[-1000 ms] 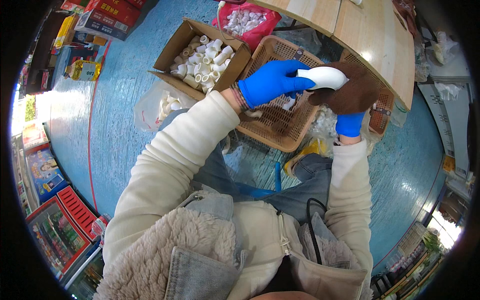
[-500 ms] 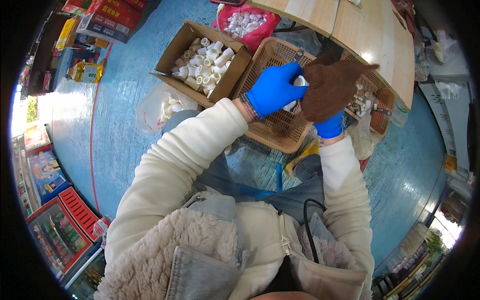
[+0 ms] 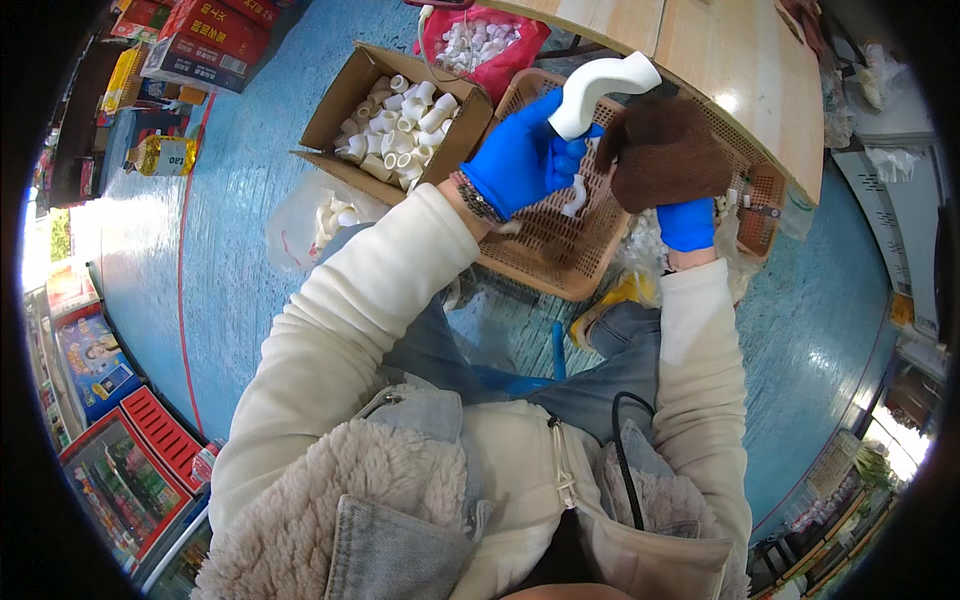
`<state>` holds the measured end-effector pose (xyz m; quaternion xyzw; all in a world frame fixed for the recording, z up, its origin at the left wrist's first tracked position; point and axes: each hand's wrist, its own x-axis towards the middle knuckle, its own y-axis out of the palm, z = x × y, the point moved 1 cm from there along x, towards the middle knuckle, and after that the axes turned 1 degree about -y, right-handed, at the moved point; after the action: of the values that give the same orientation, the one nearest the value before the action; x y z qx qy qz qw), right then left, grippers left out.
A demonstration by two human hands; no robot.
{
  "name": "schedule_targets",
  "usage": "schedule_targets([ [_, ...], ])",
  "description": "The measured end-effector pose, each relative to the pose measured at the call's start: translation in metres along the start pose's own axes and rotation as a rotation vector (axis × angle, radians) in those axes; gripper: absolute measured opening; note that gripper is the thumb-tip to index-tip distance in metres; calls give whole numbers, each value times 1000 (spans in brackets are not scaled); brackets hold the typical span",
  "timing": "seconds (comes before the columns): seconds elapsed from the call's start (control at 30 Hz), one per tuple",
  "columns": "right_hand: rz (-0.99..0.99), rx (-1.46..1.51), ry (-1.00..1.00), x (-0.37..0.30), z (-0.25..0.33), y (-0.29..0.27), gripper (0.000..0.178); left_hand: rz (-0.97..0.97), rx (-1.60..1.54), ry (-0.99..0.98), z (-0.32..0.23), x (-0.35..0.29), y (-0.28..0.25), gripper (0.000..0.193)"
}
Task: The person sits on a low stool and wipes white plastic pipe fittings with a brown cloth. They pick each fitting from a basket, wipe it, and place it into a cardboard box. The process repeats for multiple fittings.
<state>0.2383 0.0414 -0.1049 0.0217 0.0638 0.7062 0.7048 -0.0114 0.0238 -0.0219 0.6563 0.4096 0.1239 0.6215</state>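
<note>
My left hand (image 3: 518, 157), in a blue glove, is closed around one end of a white curved plastic pipe fitting (image 3: 588, 92). The S-shaped piece sticks up out of the fist toward the wooden table. To its right, my right hand (image 3: 687, 226), also gloved in blue, is wrapped in a bunched brown cloth (image 3: 668, 155) that covers the fingers. The cloth lies close beside the fitting, and I cannot tell whether they touch. Below both hands is a tan plastic basket (image 3: 560, 285) with a smaller white bent fitting (image 3: 575, 196) in it.
Left of the basket stands a cardboard box (image 3: 330, 115) of white pipe fittings, with a clear bag (image 3: 295, 225) of more next to it. A pink bag (image 3: 490, 75) holds small white pieces. The wooden table (image 3: 740, 60) overhangs another basket (image 3: 765, 205) at right.
The white fitting, mostly hidden before, now stands out from my left hand. My right hand has shifted right with the cloth, which hung spread out and is now bunched.
</note>
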Motion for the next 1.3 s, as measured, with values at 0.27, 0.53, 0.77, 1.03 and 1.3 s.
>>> schedule_targets([
  [0.27, 381, -1526, -10, -19, 81, 81, 58, -93, 311, 51, 30, 12, 1, 52],
  [0.53, 340, -308, 84, -8, 15, 58, 45, -109, 203, -37, 45, 9, 12, 37],
  [0.77, 46, 400, 181, -7, 12, 56, 39, -232, 302, -164, 50, 13, 8, 41],
  [1.03, -15, 355, -74, 18, -9, 8, 43, 8, 84, -260, 54, 4, 8, 54],
  [1.3, 134, 244, 32, 26, -52, -34, 42, 212, -113, -253, 35, 1, -1, 61],
])
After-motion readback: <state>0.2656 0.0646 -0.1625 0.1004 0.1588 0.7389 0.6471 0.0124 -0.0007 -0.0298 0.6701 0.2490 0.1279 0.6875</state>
